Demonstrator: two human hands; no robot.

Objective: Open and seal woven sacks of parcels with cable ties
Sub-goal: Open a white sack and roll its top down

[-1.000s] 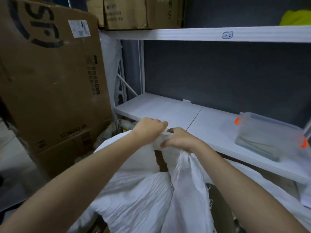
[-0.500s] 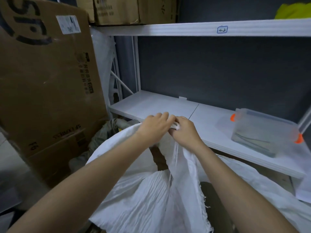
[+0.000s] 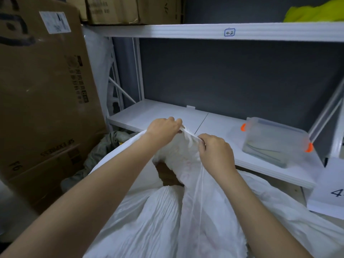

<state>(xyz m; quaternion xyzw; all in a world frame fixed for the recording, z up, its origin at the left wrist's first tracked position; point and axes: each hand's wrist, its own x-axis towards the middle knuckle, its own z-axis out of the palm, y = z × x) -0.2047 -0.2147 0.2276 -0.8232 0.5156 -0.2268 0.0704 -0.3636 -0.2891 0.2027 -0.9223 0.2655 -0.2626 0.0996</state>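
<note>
While fingertips hidden: left hand [image 3: 163, 131] and right hand [image 3: 216, 151], both pinching woven sack [image 3: 188, 146] rim.

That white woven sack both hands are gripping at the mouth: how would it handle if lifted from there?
The white woven sack is probably floppy: its fabric folds and creases between the left hand and right hand. It may be slippery, since both hands bunch the rim tightly. A brown parcel shows inside, so it likely hangs bottom-heavy.
</note>
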